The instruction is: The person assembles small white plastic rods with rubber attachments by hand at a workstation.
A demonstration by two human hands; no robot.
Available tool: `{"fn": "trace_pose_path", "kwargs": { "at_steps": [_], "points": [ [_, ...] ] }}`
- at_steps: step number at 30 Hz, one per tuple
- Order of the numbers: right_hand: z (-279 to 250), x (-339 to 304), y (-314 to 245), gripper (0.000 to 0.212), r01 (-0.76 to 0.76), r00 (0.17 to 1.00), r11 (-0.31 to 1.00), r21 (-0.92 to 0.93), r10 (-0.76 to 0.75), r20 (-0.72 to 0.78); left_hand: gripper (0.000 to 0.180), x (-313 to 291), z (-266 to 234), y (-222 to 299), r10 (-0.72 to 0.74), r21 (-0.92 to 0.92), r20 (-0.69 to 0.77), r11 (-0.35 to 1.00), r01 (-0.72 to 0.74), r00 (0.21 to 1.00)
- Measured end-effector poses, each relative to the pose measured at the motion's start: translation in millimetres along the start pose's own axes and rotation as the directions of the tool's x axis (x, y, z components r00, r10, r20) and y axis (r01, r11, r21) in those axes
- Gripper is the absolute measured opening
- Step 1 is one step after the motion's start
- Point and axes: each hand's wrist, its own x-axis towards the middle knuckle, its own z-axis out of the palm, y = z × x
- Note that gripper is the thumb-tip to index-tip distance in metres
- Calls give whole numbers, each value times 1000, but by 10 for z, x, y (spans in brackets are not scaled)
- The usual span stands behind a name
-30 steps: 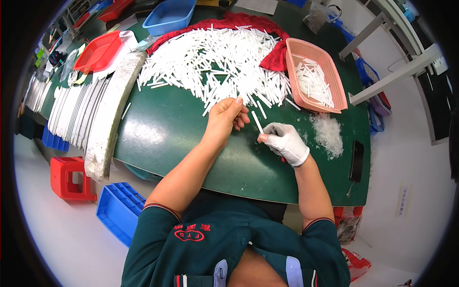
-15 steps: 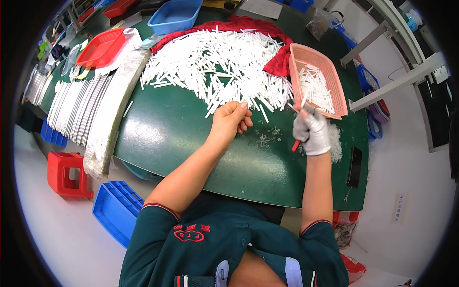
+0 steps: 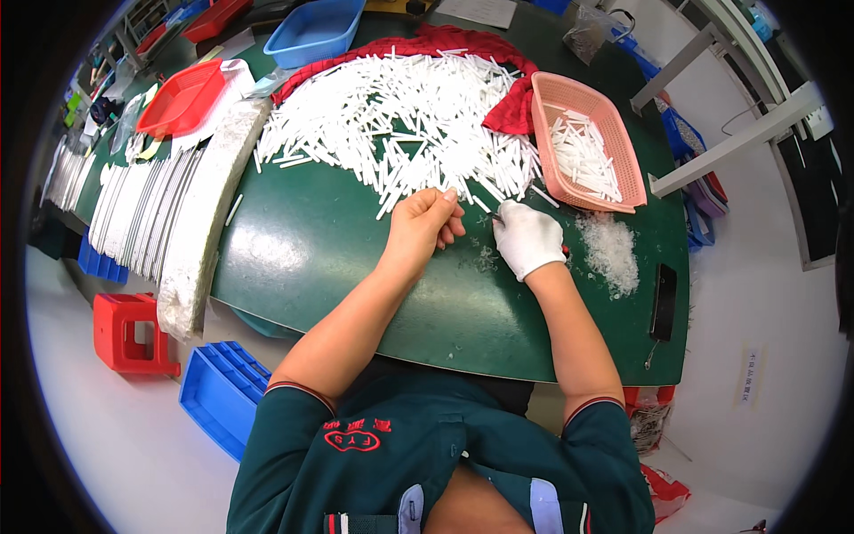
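At the near edge of the white sticks heaped on the green tabletop, the left hand has its grip pinched together and the gloved right hand its grip clamped on a red tool.

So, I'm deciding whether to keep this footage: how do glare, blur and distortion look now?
Head view: pale glare on the green table; head view: heaped white sticks nearly washed out in places; head view: bare left hand and gloved right hand fairly sharp; head view: wide-angle bending, with dark, rounded borders.
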Motion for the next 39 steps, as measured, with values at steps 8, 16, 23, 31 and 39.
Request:
{"fn": "trace_pose_path", "kwargs": {
  "at_steps": [8, 16, 23, 31, 39],
  "points": [
    [-63, -147, 187, 24, 37, 997, 883, 468, -3, -73, 19, -42, 48, 20, -97, 176, 74, 981, 83, 993],
    [-209, -281, 176, 19, 81, 976, 598, 797, -209, 57, 19, -84, 57, 8, -78, 35, 290, 997, 71, 954],
    [-235, -306, 274, 14, 23, 994, 458, 889, -108, 30, 18, -119, 95, 51, -90, 137, 332, 990, 47, 939],
    [-377, -365, 142, 26, 228, 973, 788, 572, -197, -117, 20, -132, 112, 73, -208, 98, 434, 978, 183, 877],
    [-334, -370, 159, 30, 247, 969, 820, 516, -209, -132, 17, -177, 179, 61, -91, 303, 347, 953, -20, 933]
  ]
}}
